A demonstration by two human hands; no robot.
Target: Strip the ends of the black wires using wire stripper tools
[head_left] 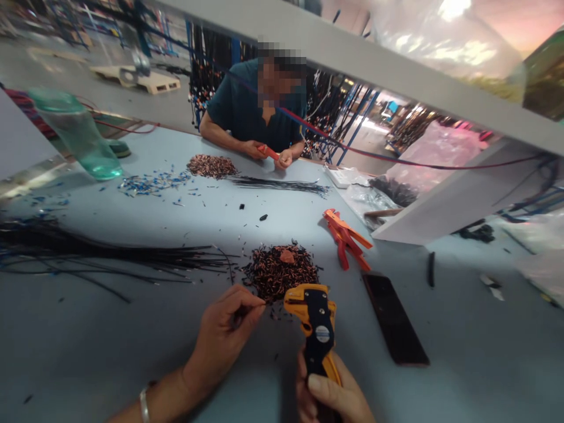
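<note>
My right hand [330,388] is wrapped round the handles of a yellow and black wire stripper [319,320], held upright with its jaws pointing left. Just left of those jaws, my left hand [229,329] pinches a thin black wire [231,267]. Only a short dark tip pokes out from the fingertips, apart from the tool. A curved length runs back behind the hand toward the bundle of black wires [132,252] on the left. Beyond both hands lies a pile of black and copper-coloured offcuts [282,273].
Red pliers-like strippers [346,238] and a dark phone [394,317] lie to the right. Across the table, a co-worker [247,106] holds a red tool [268,153] near another offcut pile [211,165]. Blue-ended terminals [154,182] and a green bottle [81,135] are at far left.
</note>
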